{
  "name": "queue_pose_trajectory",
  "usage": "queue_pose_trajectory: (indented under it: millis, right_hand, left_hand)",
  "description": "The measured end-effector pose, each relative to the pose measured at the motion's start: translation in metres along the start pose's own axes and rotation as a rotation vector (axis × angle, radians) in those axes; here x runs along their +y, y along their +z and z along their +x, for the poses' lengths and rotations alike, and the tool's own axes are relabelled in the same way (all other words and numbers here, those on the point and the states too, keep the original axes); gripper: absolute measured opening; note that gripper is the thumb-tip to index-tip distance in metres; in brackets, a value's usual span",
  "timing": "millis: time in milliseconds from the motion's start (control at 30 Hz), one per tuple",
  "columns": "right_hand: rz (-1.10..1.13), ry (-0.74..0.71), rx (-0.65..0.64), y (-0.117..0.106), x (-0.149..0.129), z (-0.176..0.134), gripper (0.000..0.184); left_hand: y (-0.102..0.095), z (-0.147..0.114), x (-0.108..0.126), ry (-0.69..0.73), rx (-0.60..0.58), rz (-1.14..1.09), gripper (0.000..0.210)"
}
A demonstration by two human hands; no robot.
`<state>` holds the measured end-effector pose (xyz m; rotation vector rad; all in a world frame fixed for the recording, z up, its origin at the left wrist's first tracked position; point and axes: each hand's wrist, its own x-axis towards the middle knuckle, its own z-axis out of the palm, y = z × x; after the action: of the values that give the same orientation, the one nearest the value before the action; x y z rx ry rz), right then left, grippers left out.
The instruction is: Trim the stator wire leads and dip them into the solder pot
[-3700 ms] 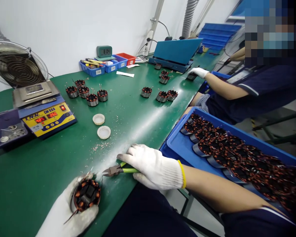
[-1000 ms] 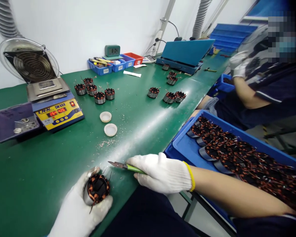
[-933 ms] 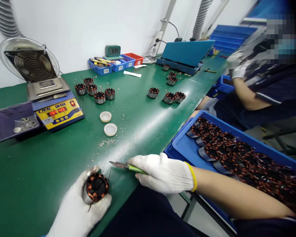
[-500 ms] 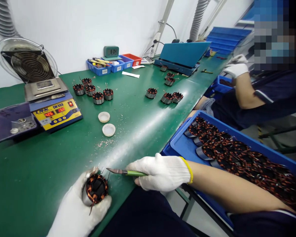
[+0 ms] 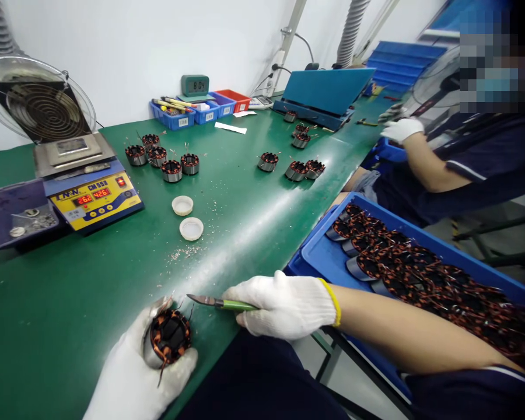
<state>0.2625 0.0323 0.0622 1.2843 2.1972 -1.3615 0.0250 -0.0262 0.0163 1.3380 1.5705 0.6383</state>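
My left hand (image 5: 137, 364), in a white glove, grips a motor stator (image 5: 170, 338) near the front edge of the green table. Its copper windings face up, and several wire ends stick out at the top and bottom. My right hand (image 5: 284, 306), gloved in white with a yellow cuff, is closed around green-handled cutting pliers (image 5: 227, 304). The pliers' tip points left, just to the right of the stator's upper wire ends and apart from the stator body. Part of the handles is hidden in my palm.
Several stators (image 5: 172, 170) stand on the green table (image 5: 91, 286), near two white caps (image 5: 191, 228) and copper clippings. A yellow-fronted solder pot (image 5: 98, 201) stands left. To the right, a blue crate (image 5: 317, 256) holds many stators. Beyond it sits a co-worker (image 5: 437, 163) wearing gloves.
My hands, the stator and the pliers hold nearly the same pose. The view has shifted slightly. The co-worker's hands have moved lower and to the left.
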Motion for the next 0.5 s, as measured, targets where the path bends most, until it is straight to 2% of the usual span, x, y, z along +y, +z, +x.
queue_pose_trajectory:
  millis: [267,500]
  right_hand:
    - [0.004,0.015,0.005,0.0,-0.003,0.0,0.014]
    - [-0.034,0.02,0.036,0.004,-0.003,0.003,0.014]
  left_hand:
    - [-0.001,0.001,-0.003,0.014,0.007,0.049,0.067]
    - [-0.002,0.004,-0.016,-0.002,-0.056,0.029,0.072]
